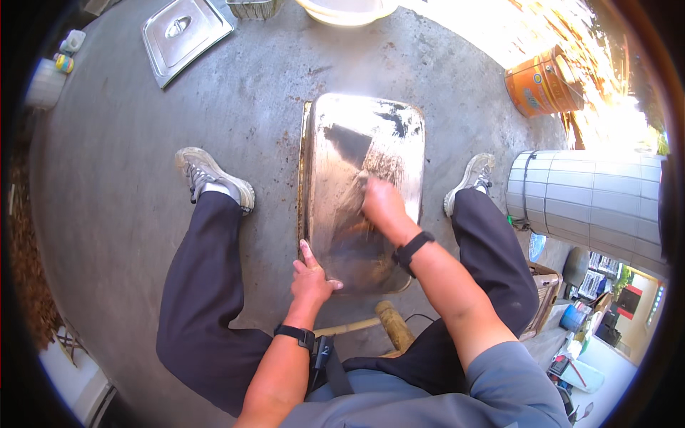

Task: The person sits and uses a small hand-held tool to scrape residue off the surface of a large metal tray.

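A rectangular metal pan [332, 235] lies bottom up on the concrete between my feet, its shiny base streaked with dark, burnt-looking residue. My right hand [387, 207] is closed over the middle of the base. Beyond its fingers extends a dark flat blade, which looks like a scraper [351, 145]; its handle is hidden in the grip. Rough, scuffed residue shows just right of the blade. At the pan's near left corner rests my left hand [312, 280], open, with index finger and thumb stretched apart against the rim.
A steel lid [187, 37] lies at the far left, near a wire basket [255, 8] and a pale basin [347, 13]. An orange bucket [536, 84] and a large white-panelled cylinder [589, 200] stand right. Under me is a wooden stool [394, 324]. Containers [46, 84] sit at the left edge.
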Tool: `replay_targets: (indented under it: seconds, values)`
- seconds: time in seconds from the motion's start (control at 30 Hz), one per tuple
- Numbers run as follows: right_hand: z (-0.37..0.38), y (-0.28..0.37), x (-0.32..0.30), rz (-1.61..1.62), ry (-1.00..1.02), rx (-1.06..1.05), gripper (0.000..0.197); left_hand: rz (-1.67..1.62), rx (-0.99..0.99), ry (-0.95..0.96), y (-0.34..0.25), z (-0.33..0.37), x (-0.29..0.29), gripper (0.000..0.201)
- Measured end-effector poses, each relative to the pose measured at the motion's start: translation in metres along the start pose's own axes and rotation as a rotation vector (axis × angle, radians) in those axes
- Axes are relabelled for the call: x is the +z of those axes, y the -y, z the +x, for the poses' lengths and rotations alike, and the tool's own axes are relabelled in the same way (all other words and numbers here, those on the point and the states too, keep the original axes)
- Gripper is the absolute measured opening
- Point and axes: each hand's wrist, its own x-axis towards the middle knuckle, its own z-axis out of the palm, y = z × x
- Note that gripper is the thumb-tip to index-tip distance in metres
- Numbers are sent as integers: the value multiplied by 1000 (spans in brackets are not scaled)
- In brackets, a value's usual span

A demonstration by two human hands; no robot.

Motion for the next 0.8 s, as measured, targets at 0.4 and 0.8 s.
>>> replay_targets:
  seconds: [0.4,0.8]
  values:
    - [-3,9,16,-62,38,-68,12,-6,-26,-2,6,-1,-1,140]
    - [6,8,-3,-44,23,-11,12,41,-20,-31,5,3,4,141]
